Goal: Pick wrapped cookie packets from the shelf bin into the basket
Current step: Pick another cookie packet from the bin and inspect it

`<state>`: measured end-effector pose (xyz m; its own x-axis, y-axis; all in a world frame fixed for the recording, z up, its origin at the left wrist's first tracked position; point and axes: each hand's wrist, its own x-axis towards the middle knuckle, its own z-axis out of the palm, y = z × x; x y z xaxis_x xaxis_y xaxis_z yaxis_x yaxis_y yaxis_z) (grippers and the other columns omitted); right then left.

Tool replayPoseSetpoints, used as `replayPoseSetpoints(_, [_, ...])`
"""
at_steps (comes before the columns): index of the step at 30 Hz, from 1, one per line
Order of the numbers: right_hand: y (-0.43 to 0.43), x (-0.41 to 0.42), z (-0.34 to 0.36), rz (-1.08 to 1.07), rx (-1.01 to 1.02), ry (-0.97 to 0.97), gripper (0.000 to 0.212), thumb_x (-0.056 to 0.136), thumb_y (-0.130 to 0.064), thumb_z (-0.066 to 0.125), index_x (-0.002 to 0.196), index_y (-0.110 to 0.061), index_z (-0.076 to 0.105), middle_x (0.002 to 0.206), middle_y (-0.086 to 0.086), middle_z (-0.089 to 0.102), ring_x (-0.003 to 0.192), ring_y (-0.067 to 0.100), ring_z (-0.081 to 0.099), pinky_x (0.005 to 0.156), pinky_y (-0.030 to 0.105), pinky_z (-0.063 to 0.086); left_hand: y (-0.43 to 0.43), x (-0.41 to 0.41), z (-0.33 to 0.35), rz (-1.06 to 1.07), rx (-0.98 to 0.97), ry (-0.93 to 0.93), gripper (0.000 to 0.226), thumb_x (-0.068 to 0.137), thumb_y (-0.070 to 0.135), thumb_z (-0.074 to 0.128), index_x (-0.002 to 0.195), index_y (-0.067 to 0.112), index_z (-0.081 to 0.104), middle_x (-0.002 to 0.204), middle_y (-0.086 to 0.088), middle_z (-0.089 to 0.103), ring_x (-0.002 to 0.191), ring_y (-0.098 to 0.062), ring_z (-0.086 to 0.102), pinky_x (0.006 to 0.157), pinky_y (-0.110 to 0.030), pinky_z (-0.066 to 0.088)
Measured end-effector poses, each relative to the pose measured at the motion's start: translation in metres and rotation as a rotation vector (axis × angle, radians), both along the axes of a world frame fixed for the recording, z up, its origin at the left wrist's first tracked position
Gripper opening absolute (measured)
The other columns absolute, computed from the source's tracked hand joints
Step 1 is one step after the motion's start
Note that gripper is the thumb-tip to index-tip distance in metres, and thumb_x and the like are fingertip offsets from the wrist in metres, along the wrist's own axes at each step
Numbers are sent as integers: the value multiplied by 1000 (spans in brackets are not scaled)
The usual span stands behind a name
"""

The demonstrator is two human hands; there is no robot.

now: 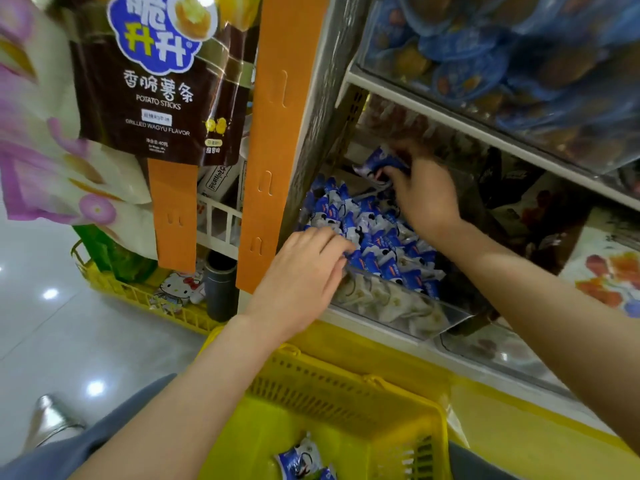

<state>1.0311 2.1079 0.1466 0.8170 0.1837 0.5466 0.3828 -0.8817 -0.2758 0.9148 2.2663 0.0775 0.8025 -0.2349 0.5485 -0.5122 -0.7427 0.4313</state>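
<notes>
Shelf bin [450,320], clear-fronted, centre frame: heaped with blue-and-white packets [374,233].
Right hand [422,195], upper centre: fingers pinch one cookie packet [377,164] above the heap.
Left hand [304,271], centre: fingers curled onto the front packets; whether it grips one cannot be told.
Basket [346,386], yellow, bottom centre: wrapped cookies [301,462] inside.

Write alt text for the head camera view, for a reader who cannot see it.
A person's right hand grips a blue-and-white cookie packet above a clear shelf bin heaped with matching packets, while the left hand touches the pile near the bin's front. Below, a yellow basket already holds a few packets.
</notes>
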Motion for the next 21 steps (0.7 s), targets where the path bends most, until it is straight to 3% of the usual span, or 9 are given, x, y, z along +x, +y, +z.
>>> replayPoseSetpoints(4, [-1, -69, 16, 193, 150, -59, 23, 91, -18, 56, 113, -16, 52, 105, -3, 61, 97, 13, 59, 82, 30, 50, -2, -16, 9, 53, -329, -5, 20, 94, 16, 46, 112, 16, 54, 105, 5, 53, 99, -8, 47, 86, -17, 33])
replayPoseSetpoints(6, [-1, -99, 19, 288, 259, -11, 20, 90, -17, 57, 109, -18, 51, 99, -11, 59, 93, 5, 59, 80, 23, 50, 0, -23, 12, 52, -533, 56, 21, 93, 18, 50, 114, 23, 47, 107, 9, 48, 102, -4, 46, 89, -16, 38])
replayPoseSetpoints(8, [0, -122, 14, 388, 332, 68, 18, 89, -16, 58, 105, -21, 50, 96, -18, 57, 89, -3, 58, 77, 15, 48, 3, -30, 15, 12, -712, 186, 28, 91, 24, 54, 115, 29, 42, 111, 11, 47, 101, 2, 48, 87, -10, 40])
replayPoseSetpoints(11, [0, -138, -5, 387, 484, 307, 16, 89, -16, 60, 102, -22, 53, 99, -9, 63, 90, 6, 62, 78, 25, 51, 4, -38, 18, -125, -921, 475, 22, 89, 27, 55, 110, 31, 50, 104, 13, 55, 88, 10, 56, 74, -9, 46])
replayPoseSetpoints(14, [-3, -145, -23, 318, 728, 635, 12, 91, -14, 55, 103, -18, 57, 98, 0, 68, 84, 7, 66, 69, 21, 53, 1, -46, 15, -185, -960, 628, 12, 88, 20, 57, 100, 20, 60, 92, 1, 67, 78, 1, 64, 66, -16, 52])
replayPoseSetpoints(16, [-7, -148, -34, 282, 857, 802, 18, 94, -21, 50, 103, -11, 62, 95, 5, 71, 85, 12, 69, 72, 22, 56, 1, -50, 10, -156, -924, 689, 15, 88, 21, 58, 102, 16, 61, 95, -4, 69, 82, -8, 66, 67, -22, 53])
replayPoseSetpoints(19, [-10, -154, -47, 191, 868, 795, 26, 94, -28, 47, 94, -11, 67, 88, 2, 73, 78, 7, 68, 67, 20, 56, 1, -54, 3, -77, -806, 737, 18, 88, 21, 59, 105, 14, 60, 99, -6, 69, 85, -13, 67, 63, -21, 54])
replayPoseSetpoints(21, [-8, -158, -55, 161, 898, 746, 24, 94, -26, 49, 90, -11, 67, 80, -3, 72, 70, 2, 67, 58, 16, 53, -1, -55, -1, -3, -759, 714, 17, 87, 20, 61, 100, 11, 57, 98, -8, 68, 87, -16, 67, 69, -31, 56])
